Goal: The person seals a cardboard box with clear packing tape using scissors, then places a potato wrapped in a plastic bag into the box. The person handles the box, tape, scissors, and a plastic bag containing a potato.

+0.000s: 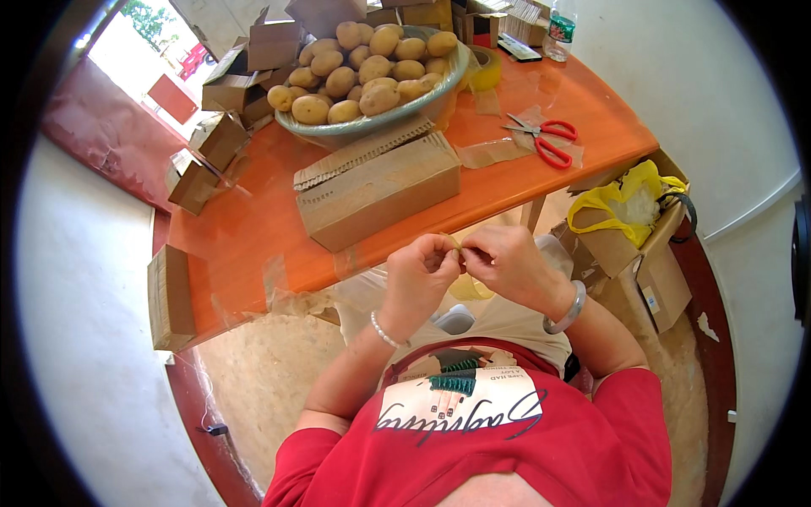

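Red cloth of the person's shirt point(541, 448) fills the lower edge of the view, and both forearms rise from it. Both hands meet just off the near edge of the orange table point(253, 228), fingertips pinched together on a small piece of yellowish tape point(457, 244). Left hand point(418, 279) has its fingers curled narrow, with a bead bracelet at the wrist; right hand point(507, 262) is also closed to a pinch, with a pale bangle at the wrist. A yellowish tape roll point(469, 289) hangs just below the hands.

On the table, close to its near edge and just beyond the hands, sits a closed cardboard box point(376, 186). Behind it, toward the far edge, a green bowl point(372, 122) holds a heap of potatoes point(372, 68). Red-handled scissors point(545, 139) lie toward the right corner, with bare orange surface between them and the box. Small folded boxes point(228, 93) crowd the far left edge, and one flat box point(171, 297) overhangs the near left corner. Right of the table, an open carton with a yellow bag point(621, 203) stands on the floor.
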The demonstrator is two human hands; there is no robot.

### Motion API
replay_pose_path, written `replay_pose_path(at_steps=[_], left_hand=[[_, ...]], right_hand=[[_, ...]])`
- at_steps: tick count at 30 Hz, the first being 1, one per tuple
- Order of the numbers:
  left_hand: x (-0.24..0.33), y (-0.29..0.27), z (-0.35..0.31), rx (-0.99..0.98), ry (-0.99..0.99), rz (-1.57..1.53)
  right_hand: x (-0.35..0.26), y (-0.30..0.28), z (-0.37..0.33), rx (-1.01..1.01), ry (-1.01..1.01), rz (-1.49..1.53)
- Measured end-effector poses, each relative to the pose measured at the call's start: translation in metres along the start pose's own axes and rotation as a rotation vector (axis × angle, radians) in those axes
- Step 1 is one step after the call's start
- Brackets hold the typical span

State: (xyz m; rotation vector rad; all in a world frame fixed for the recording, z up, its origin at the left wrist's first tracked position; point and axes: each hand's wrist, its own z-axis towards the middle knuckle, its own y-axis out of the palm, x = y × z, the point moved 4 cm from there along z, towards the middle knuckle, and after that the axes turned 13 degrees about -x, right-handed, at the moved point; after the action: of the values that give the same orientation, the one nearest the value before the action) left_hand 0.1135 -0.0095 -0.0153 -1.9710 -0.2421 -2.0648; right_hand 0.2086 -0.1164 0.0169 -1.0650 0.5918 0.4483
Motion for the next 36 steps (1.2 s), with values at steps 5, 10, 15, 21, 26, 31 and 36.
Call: replay_pose_path(at_steps=[5, 10, 15, 21, 26, 31, 36], left_hand=[[0.001, -0.001, 0.002, -0.034, -0.108, -0.127], [-0.001, -0.003, 0.006, -0.083, -0.088, -0.195], [0.002, -0.006, 0.006, -0.116, -0.088, -0.265], [0.005, -0.01, 0.008, -0.126, -0.095, -0.214], [0.004, -0.01, 0.007, -0.126, -0.118, -0.244], [0.005, -0.008, 0.008, -0.12, -0.106, -0.264], [0.002, -0.008, 0.009, -0.131, -0.108, -0.299]], right_hand=[[0.006, 0.0, 0.0, -0.042, 0.018, 0.151], [0.013, 0.002, 0.0, -0.106, 0.201, 0.415], [0.012, 0.003, 0.002, -0.109, 0.264, 0.45], [0.014, 0.005, 0.004, -0.079, 0.249, 0.519], [0.015, 0.007, 0.001, -0.132, 0.245, 0.683], [0.014, 0.004, -0.001, -0.154, 0.217, 0.67], [0.011, 0.004, -0.004, -0.155, 0.237, 0.694]])
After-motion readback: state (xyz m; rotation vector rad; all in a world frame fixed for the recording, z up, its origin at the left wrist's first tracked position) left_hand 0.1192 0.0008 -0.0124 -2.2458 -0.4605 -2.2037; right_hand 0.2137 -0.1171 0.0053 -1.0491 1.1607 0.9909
